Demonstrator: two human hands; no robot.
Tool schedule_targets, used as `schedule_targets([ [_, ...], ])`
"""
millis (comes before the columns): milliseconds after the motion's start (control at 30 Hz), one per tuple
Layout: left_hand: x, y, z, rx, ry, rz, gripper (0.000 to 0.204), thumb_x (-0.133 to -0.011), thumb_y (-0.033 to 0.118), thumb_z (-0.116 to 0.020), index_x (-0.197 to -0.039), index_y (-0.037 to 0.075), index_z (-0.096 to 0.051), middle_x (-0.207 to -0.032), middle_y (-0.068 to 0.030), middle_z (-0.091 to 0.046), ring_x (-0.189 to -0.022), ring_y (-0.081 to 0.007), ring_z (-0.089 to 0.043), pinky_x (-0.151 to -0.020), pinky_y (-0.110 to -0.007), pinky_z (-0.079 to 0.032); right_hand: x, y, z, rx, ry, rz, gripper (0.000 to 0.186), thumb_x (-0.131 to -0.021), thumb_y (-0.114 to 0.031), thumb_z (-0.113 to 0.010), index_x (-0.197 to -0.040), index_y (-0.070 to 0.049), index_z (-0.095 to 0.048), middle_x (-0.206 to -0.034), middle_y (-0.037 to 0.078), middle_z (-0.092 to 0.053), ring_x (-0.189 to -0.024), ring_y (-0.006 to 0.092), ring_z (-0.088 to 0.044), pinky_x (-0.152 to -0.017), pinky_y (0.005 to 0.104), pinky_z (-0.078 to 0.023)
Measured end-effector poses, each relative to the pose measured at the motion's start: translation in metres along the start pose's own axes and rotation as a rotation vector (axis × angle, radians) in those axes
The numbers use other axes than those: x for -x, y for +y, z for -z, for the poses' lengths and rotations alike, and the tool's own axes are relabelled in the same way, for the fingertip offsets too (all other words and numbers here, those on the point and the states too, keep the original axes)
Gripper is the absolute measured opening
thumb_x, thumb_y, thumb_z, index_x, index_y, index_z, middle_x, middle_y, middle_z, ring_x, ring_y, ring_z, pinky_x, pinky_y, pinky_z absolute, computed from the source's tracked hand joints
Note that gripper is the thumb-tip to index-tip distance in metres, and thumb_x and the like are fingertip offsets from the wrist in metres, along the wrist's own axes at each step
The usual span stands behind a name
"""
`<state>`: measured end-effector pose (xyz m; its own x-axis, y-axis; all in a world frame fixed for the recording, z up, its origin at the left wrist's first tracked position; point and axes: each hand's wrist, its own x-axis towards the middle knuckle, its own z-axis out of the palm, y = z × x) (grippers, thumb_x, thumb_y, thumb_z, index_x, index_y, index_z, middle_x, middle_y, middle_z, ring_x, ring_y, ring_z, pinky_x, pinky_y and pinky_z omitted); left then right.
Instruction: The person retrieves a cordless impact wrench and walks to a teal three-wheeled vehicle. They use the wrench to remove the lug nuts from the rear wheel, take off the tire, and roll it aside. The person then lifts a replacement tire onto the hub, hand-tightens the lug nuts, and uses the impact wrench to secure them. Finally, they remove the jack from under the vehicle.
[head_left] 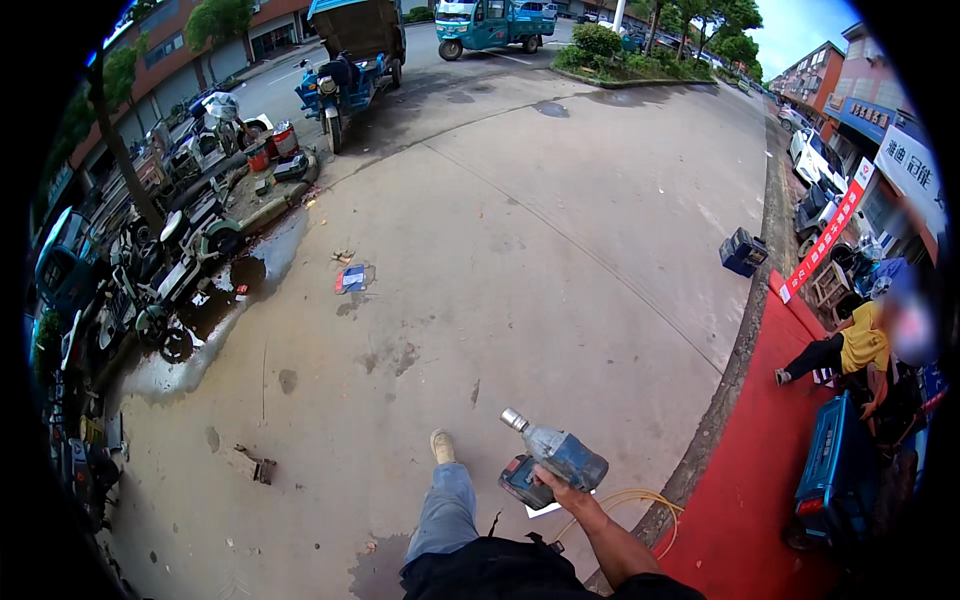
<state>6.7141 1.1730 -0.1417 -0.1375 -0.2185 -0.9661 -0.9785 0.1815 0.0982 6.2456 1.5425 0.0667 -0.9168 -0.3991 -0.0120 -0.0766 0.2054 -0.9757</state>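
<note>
My right hand (563,489) grips the handle of a blue and grey cordless impact wrench (556,459), whose metal nose points up and to the left. The tool hangs just right of my leg in blue jeans (445,510), whose foot is stepping forward on the concrete. My left hand is out of view. A yellow hose (640,498) curls on the ground just right of my forearm.
A person in a yellow shirt (862,345) crouches by a blue scooter (835,478) on the red mat at right. Scooters and scrap (165,270) line the left edge beside a puddle. A blue tool case (743,251) sits near the curb. A blue three-wheeled cart (350,55) stands far ahead.
</note>
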Motion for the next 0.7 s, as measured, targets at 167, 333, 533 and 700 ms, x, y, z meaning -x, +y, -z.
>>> schedule_targets([
  [167,-0.086,0.227,0.188,-0.406,0.197,-0.339,0.033,-0.094,0.028,-0.069,-0.105,-0.003,-0.073,-0.089,-0.0133,-0.077,-0.07,-0.0231,-0.075,-0.062,-0.037,-0.063,-0.259,-0.02,-0.006,-0.414,0.015,-0.179,0.022,-0.099,-0.023,-0.073,-0.112,-0.006,-0.068,-0.082,0.0,-0.064,-0.074,0.0112,-0.061,-0.072,0.0303,-0.051],
  [333,-0.15,0.661,0.484,-0.31,0.391,-0.434,0.027,-0.091,0.023,-0.064,-0.098,-0.001,-0.075,-0.078,-0.0103,-0.077,-0.069,-0.0193,-0.077,-0.071,-0.035,-0.062,-0.468,-0.053,0.055,-0.423,0.182,-0.124,0.039,-0.102,-0.025,-0.065,-0.128,0.003,-0.06,-0.081,0.002,-0.06,-0.076,0.0128,-0.059,-0.077,0.0297,-0.049],
  [533,-0.139,1.12,0.664,0.004,0.5,-0.882,0.029,-0.096,0.016,-0.062,-0.113,-0.006,-0.069,-0.084,-0.0158,-0.076,-0.065,-0.0207,-0.074,-0.063,-0.034,-0.06,-0.769,-0.003,0.113,-0.484,0.325,-0.138,0.041,-0.1,-0.028,-0.066,-0.125,0.004,-0.06,-0.08,0.003,-0.06,-0.073,0.0133,-0.059,-0.074,0.03,-0.05],
  [700,-0.181,1.248,0.682,-0.101,0.249,-0.546,0.033,-0.095,0.018,-0.066,-0.115,-0.009,-0.068,-0.087,-0.0166,-0.077,-0.068,-0.0201,-0.075,-0.06,-0.033,-0.06,-1.056,-0.023,0.165,-0.565,0.269,-0.122,0.04,-0.098,-0.027,-0.069,-0.125,0.002,-0.061,-0.08,0.003,-0.062,-0.071,0.0135,-0.06,-0.072,0.0298,-0.05],
])
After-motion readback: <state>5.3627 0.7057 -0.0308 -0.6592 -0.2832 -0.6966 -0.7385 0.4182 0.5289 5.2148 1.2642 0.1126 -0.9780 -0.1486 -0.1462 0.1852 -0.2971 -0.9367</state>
